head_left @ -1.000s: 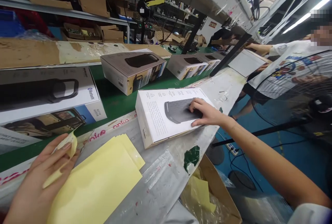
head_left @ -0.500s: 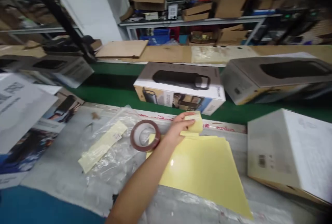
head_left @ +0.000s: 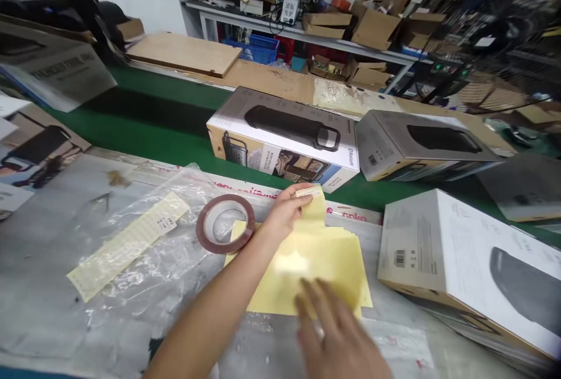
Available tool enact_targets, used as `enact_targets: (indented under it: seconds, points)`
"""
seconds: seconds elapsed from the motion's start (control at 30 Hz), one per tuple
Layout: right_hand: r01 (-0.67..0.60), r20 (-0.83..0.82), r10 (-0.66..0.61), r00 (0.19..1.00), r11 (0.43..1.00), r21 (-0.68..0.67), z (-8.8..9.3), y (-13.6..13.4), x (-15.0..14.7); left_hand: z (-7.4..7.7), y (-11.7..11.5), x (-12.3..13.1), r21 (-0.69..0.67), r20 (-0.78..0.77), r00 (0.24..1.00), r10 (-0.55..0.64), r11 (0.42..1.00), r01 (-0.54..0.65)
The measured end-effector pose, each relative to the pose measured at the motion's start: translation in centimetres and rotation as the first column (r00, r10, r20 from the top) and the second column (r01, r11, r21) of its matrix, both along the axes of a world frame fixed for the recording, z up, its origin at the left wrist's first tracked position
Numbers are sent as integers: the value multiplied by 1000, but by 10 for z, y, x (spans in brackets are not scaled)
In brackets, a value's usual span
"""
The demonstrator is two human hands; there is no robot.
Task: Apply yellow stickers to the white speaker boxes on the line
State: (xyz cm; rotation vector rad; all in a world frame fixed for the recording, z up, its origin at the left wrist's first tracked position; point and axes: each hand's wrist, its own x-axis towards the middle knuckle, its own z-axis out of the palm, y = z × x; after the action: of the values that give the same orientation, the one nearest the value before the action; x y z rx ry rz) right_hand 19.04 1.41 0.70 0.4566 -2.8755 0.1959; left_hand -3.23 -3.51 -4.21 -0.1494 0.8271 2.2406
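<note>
My left hand point(head_left: 284, 210) pinches the upturned end of a yellow backing sheet point(head_left: 314, 206), which has a small whitish strip at its top edge. Beneath lie more flat, glossy yellow sheets point(head_left: 280, 285). Over their near edge is my right hand point(head_left: 337, 332), blurred, fingers stretched out and nothing visible in them; whether it touches the sheets I cannot tell. A roll of brown tape point(head_left: 203, 227) lies beside my left forearm, overlapping the sheets' left corner. Farther left, a yellow label strip point(head_left: 131, 244) rests on crumpled clear plastic point(head_left: 188, 262).
A printed speaker box point(head_left: 284, 127) stands on the green belt point(head_left: 153, 127) beyond my hands, with another box point(head_left: 421, 145) to its right. A white box point(head_left: 464, 262) sits on the table at right. Behind are a wooden board point(head_left: 184, 51) and shelves with cartons.
My right hand has come into view over the yellow sheets. My left hand still holds the yellow piece, now bent more upright. The view has shifted, showing more of the boxes at right.
</note>
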Motion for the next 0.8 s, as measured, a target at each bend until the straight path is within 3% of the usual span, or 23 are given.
enact_targets:
  seconds: [0.07, 0.13, 0.2, 0.27, 0.37, 0.47, 0.8]
  points:
    - [162, -35, -158, 987, 976, 149, -12, 9, -11, 0, 1, -1, 22, 13, 1000, 22, 1000, -22]
    - [256, -32, -254, 967, 955, 152, -21, 13, -23, 1, 1, -1, 44, 26, 999, 33, 998, -35]
    - [294, 24, -293, 956, 956, -23, -28, 10, -36, 3, 0, -2, 71, 37, 998, 55, 996, -57]
    - [345, 35, -346, 938, 915, -208, -34, 2, -47, 6, -2, -3, 105, 45, 996, 83, 991, -87]
    - [414, -43, -453, 891, 846, -336, -43, -5, -61, 9, -4, -4, 133, 54, 993, 102, 985, -109]
    - [458, -109, -513, 851, 829, -321, -49, -4, -69, 8, -4, -5, 124, 57, 993, 99, 987, -106]
    - [499, -152, -541, 827, 831, -244, -51, -15, -76, 5, -1, -8, 70, 63, 993, 104, 992, -108]
